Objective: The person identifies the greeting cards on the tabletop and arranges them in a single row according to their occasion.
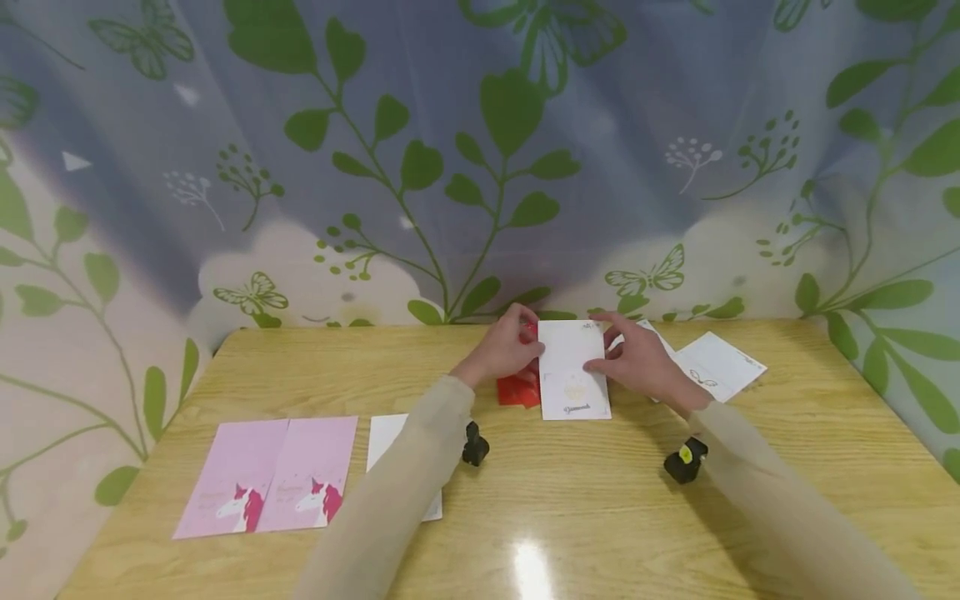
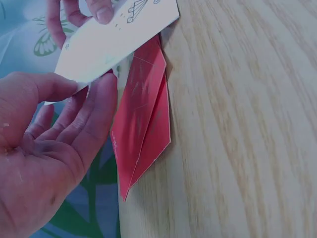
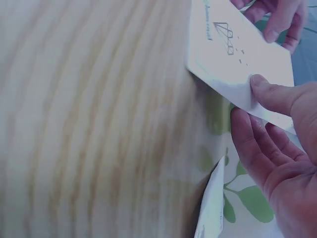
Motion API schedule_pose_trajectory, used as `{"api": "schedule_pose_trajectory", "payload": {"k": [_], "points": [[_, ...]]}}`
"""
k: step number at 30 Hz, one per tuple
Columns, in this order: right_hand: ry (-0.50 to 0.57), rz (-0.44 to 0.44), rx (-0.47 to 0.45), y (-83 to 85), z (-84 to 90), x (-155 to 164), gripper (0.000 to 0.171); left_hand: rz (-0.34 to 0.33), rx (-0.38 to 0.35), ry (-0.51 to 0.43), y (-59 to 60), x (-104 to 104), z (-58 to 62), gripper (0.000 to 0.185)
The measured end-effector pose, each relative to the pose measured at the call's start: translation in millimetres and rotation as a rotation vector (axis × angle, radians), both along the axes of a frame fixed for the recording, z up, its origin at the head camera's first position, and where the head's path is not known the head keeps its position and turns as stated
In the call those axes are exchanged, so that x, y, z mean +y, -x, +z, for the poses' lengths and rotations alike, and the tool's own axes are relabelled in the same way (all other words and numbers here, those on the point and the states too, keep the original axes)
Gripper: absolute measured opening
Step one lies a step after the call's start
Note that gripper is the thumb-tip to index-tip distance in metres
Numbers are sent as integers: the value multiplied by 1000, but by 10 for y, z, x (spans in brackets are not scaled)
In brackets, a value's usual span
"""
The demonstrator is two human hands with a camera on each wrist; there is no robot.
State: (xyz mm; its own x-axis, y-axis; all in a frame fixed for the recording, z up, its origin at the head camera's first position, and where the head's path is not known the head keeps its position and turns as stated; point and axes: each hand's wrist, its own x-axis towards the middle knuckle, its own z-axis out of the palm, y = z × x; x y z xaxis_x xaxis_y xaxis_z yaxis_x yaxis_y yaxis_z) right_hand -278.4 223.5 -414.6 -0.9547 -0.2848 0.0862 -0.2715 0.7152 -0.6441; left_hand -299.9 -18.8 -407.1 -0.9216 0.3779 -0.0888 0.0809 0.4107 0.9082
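Observation:
A white card (image 1: 573, 358) with small print and a drawn design is held up at the far middle of the table. My left hand (image 1: 504, 348) pinches its left edge between thumb and fingers. On the opposite edge, my right hand (image 1: 641, 358) grips it, the thumb (image 3: 272, 94) lying on the printed face and the fingers behind. Red cards (image 2: 141, 94) lie overlapped on the table just under and beside the left hand. Their far part is hidden by that hand in the head view.
Two pink unicorn cards (image 1: 307, 467) lie side by side at the left. Beside them is a white card (image 1: 384, 433), partly covered by the left sleeve. More white cards (image 1: 722, 367) lie at the right. A leaf-patterned curtain (image 1: 480, 167) hangs along the table's far edge.

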Motion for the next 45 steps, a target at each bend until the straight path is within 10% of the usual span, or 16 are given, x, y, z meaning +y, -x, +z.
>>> {"api": "schedule_pose_trajectory", "payload": {"k": [18,45], "points": [[332,7,-102,-284,76,-109,49,-120,-24,-69,-236,-281,191,40],[392,193,-214,-609,-40,-680,30,-320,180,297,-498,-911,253,13]]}}
